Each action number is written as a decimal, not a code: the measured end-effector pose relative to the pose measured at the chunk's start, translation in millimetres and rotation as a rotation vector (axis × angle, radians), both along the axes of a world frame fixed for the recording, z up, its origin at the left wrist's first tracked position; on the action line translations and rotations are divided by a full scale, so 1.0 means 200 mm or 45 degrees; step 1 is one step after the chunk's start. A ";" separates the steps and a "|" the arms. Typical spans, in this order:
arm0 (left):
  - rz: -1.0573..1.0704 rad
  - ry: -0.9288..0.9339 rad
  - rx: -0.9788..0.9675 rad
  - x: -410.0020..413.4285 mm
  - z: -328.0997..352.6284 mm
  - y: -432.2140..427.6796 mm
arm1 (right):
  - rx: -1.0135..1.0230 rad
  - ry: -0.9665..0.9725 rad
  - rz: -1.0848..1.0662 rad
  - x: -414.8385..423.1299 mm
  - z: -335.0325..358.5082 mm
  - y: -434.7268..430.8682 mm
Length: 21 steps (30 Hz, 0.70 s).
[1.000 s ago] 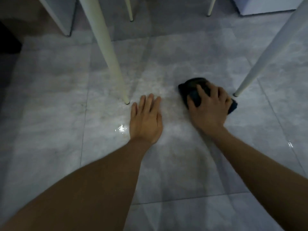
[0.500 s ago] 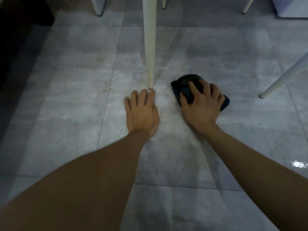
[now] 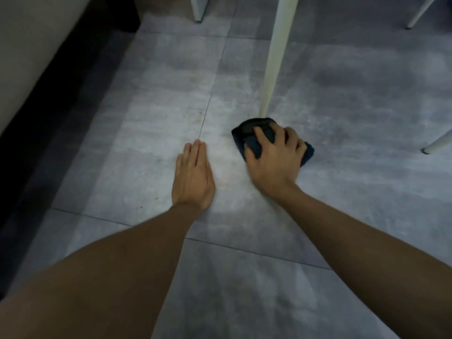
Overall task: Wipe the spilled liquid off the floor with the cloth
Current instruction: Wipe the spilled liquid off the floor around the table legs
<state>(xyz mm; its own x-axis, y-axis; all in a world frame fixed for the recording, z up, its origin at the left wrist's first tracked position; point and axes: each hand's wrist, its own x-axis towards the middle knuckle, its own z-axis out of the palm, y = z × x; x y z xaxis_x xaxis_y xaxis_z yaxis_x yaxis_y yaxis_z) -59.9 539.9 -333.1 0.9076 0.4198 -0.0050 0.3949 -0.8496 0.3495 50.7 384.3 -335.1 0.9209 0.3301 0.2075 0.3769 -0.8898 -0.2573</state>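
Head view: we look down at both our hands on the grey floor [image 3: 146,123].
Cloth [image 3: 247,129]: dark, bunched at the white table leg [image 3: 274,69] foot.
Right hand [image 3: 274,157]: fingers spread, pressing down on the cloth.
Left hand [image 3: 193,177]: flat, open, palm on tile beside it.

Cloth [image 3: 247,135] mostly covered by right hand [image 3: 275,157]; only front edge and small corner at right showing. Palm side of left hand [image 3: 193,177] hidden against floor [image 3: 146,143]. Spilled liquid not distinguishable on dim tiles. White leg [image 3: 274,69] cut off by top edge, foot hidden behind cloth. Second leg [image 3: 437,144] cut off at right edge. Both forearms run out of bottom edge.
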 end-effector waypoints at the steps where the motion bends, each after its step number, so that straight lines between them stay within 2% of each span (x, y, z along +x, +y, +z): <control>1: 0.054 -0.032 -0.033 -0.02 0.00 0.02 | -0.021 0.024 -0.034 0.00 0.00 0.08; 3: 0.201 -0.030 -0.004 -0.05 0.00 0.04 | -0.036 0.074 -0.055 -0.05 0.01 0.20; 5: 0.277 0.008 0.050 -0.08 0.01 0.05 | -0.026 0.084 0.055 -0.17 0.02 0.23; 8: 0.204 0.073 0.054 -0.11 0.01 0.07 | 0.049 0.036 0.296 -0.38 0.01 0.17; 11: 0.082 0.088 0.101 -0.16 0.01 0.07 | 0.078 0.045 0.362 -0.46 -0.01 0.06; 15: 0.112 0.086 0.127 -0.16 0.01 0.08 | 0.049 0.027 0.257 -0.29 -0.01 0.05; 21: 0.171 0.082 0.107 -0.19 0.00 0.15 | -0.008 0.018 0.239 0.03 -0.01 0.48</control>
